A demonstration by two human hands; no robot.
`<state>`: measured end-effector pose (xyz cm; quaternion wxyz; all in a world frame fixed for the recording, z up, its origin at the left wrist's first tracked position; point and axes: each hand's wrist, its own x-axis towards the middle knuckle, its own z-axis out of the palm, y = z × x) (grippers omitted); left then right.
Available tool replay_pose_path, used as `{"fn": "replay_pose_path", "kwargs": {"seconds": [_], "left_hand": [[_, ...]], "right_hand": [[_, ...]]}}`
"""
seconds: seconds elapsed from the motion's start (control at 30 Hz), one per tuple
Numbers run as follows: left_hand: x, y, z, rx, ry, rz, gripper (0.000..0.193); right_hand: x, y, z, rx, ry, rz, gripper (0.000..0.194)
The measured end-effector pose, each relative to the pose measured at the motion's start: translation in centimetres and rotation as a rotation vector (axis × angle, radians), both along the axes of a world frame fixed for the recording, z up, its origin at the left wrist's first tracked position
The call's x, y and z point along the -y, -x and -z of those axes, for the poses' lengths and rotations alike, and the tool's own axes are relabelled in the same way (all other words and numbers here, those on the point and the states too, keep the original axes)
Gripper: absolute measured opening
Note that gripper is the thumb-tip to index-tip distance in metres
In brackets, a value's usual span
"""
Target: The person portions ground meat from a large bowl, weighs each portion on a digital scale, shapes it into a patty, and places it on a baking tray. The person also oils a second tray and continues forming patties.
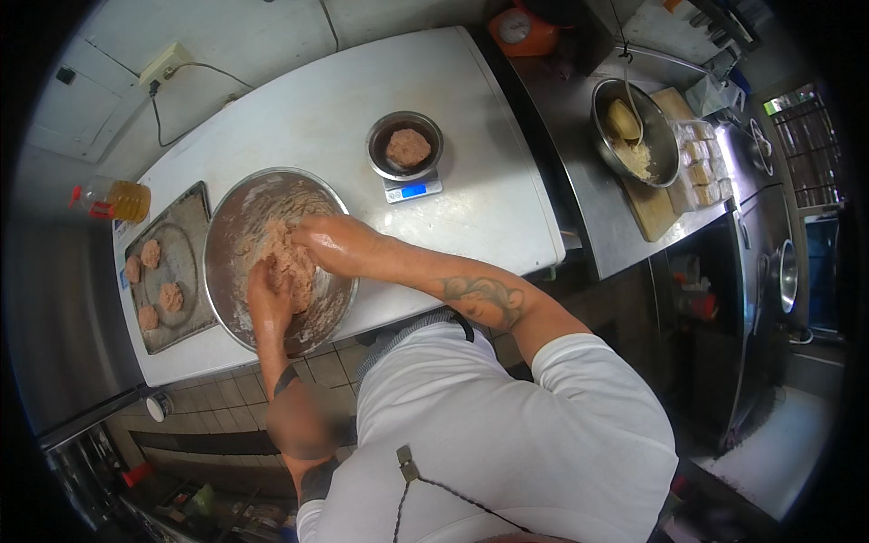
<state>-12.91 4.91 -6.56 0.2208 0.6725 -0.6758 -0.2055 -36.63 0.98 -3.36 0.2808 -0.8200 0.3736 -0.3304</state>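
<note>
Both hands are in a large metal mixing bowl (226,203) of pink minced-meat mixture (288,261). My left hand (270,288) grips the mixture at the near left side, its fingertips sunk in it. Opposite, my right hand (329,244) is closed on the mixture at the upper right, with its fingertips hidden. On the white worktop, a small metal bowl (372,157) stands on a digital kitchen scale (414,191) and holds a meat portion (409,147). To the left, several meat portions (171,297) lie on a dark baking tray (187,237).
A bottle of yellow oil (129,201) stands at the worktop's far left corner. At right, a steel counter (577,210) carries a metal bowl (669,146) with pale food, a wooden board (652,220) and wrapped blocks (703,166). An orange dial scale (526,34) is at the back.
</note>
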Motion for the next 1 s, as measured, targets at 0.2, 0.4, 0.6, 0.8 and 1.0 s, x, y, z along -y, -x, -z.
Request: {"fn": "replay_pose_path", "kwargs": {"seconds": [0.2,0.4,0.6,0.8,1.0], "left_hand": [[0.9,-0.2,-0.5,-0.072,-0.156,-0.022,0.047],[2.6,1.0,-2.6,0.040,0.095,-0.051,0.045],[5.3,10.6,-8.0,-0.190,0.264,0.201,0.036],[9.3,18.8,-7.6,-0.149,0.204,0.428,0.041],[13.2,20.5,-5.6,-0.210,0.214,0.422,0.039]], "right_hand": [[2.9,4.0,-1.2,0.152,0.059,0.016,0.026],[7.4,12.4,-2.6,0.150,0.102,0.333,0.031],[7.4,17.5,-2.4,-0.367,-0.064,0.439,0.032],[7.8,17.4,0.4,-0.452,-0.194,0.370,0.035],[8.5,21.8,-1.2,-0.082,-0.078,0.586,0.034]]}}
